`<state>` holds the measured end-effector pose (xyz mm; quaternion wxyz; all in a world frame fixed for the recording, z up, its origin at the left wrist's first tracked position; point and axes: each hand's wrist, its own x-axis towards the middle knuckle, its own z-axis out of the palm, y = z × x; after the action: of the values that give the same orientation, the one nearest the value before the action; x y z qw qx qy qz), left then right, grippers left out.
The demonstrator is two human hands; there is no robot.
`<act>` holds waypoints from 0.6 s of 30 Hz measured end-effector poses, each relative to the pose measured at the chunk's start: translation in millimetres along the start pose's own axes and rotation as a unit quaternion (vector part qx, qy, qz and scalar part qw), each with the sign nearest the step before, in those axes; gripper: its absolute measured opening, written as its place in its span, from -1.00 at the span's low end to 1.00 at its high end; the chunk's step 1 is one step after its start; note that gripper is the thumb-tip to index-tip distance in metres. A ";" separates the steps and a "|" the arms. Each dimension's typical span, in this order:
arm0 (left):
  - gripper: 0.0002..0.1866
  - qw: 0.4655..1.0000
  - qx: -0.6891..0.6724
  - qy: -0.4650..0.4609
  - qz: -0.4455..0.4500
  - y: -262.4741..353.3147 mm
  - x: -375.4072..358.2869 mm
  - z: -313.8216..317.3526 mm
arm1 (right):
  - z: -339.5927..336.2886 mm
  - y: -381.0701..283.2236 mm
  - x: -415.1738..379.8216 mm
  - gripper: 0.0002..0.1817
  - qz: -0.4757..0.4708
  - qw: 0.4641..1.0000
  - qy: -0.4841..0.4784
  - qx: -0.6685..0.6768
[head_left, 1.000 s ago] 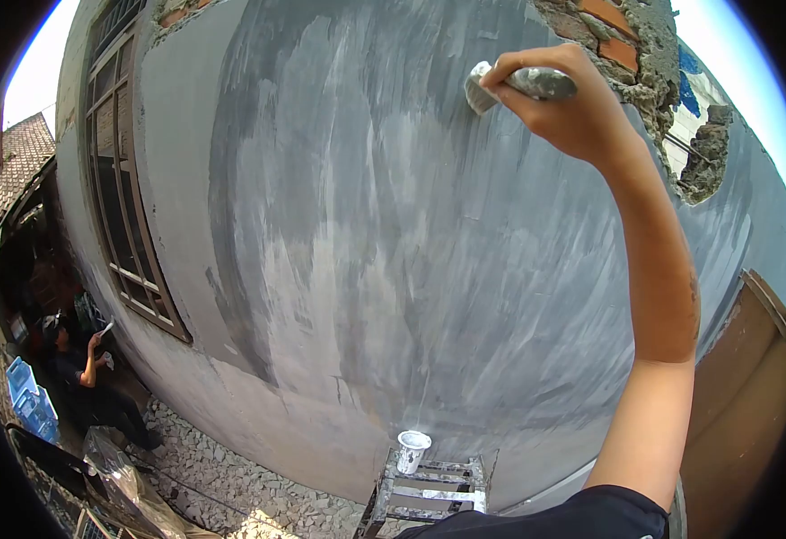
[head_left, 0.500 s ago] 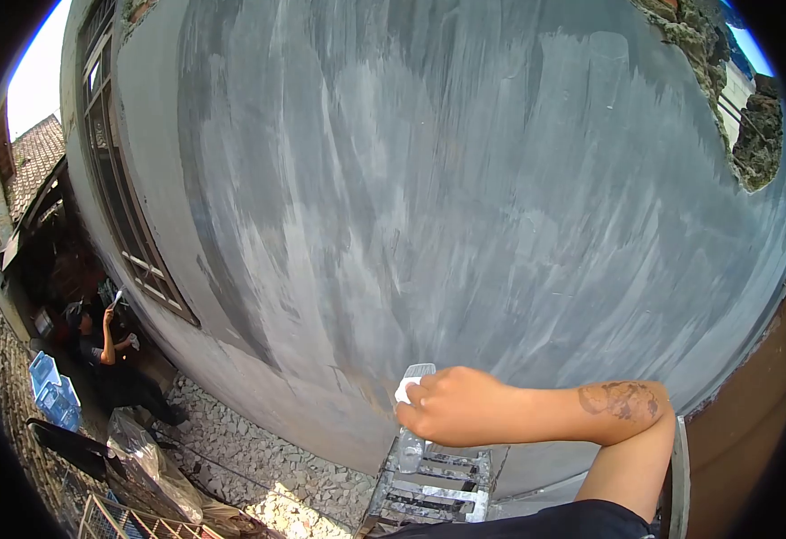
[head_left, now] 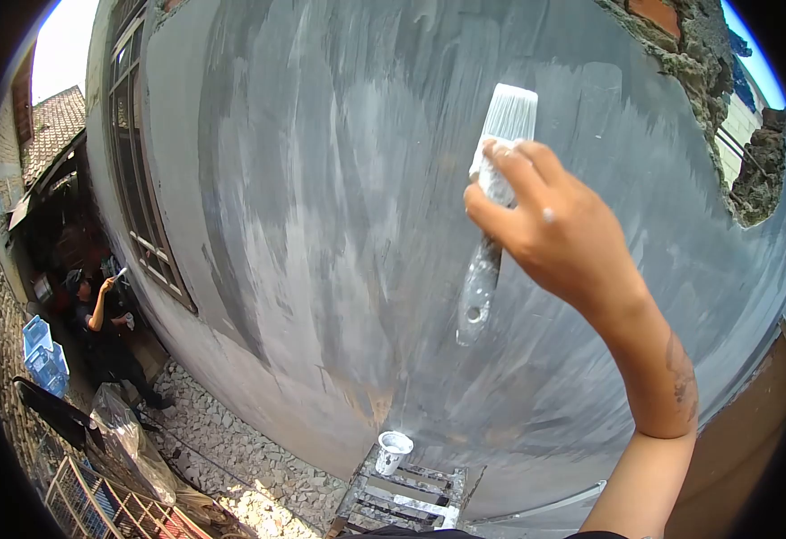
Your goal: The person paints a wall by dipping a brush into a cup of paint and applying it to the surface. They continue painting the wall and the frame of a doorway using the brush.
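My right hand [head_left: 559, 225] is wrapped around a paintbrush [head_left: 509, 112] just below its bristles. The bristles point up and are loaded with white paint, while the speckled handle hangs down past my fingers. Behind the brush rises a grey wall [head_left: 321, 225], streaked with lighter vertical strokes. A small white paint-smeared cup [head_left: 395, 454] stands below on a paint-spattered slatted stand [head_left: 408, 503] against the wall. My left hand is out of the picture.
At the left, a person [head_left: 96, 319] in dark clothes holds a brush near the wall. A barred window [head_left: 137, 162] is set into it. Rubble [head_left: 222, 440] covers the ground, with a blue container [head_left: 47, 364] and a wire rack [head_left: 96, 503] nearby. Broken masonry [head_left: 693, 63] edges the upper right.
My right hand has risen from low over the slatted stand to high in front of the wall, carrying the paintbrush. The cup has come into sight below. The view has shifted slightly.
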<state>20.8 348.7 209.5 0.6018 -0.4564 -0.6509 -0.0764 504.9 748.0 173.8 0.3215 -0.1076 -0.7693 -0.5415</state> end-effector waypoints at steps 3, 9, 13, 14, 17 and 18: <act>-0.73 0.987 -0.153 -0.022 -0.037 81.6 22.4 94.5 | 36.5 -73.1 -49.7 -0.81 -0.159 0.985 -0.072 0.004; -0.82 0.890 -0.377 -0.181 0.183 300.0 2.4 182.1 | 32.6 -166.9 -108.7 -0.78 -0.158 0.884 -0.227 0.377; -0.51 0.760 -0.407 -0.353 0.363 454.9 -117.8 215.1 | 51.5 -90.4 -73.0 -0.75 0.026 0.868 -0.099 0.485; -0.48 0.718 -0.425 -0.436 0.337 482.2 -139.7 210.1 | 56.4 -67.7 -73.1 -0.72 0.092 0.856 -0.107 0.497; -0.27 0.584 -0.477 -0.638 0.158 547.0 -224.9 210.1 | 61.0 -50.8 -81.7 -0.70 0.160 0.847 -0.083 0.500; -0.16 0.568 -0.470 -0.662 0.135 569.2 -271.6 213.7 | 64.3 -49.6 -84.6 -0.71 0.161 0.858 -0.050 0.486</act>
<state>220.6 676.4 -334.8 -0.2935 -0.6805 -0.6706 0.0342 520.2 802.0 70.9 0.3767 -0.0867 -0.9216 -0.0338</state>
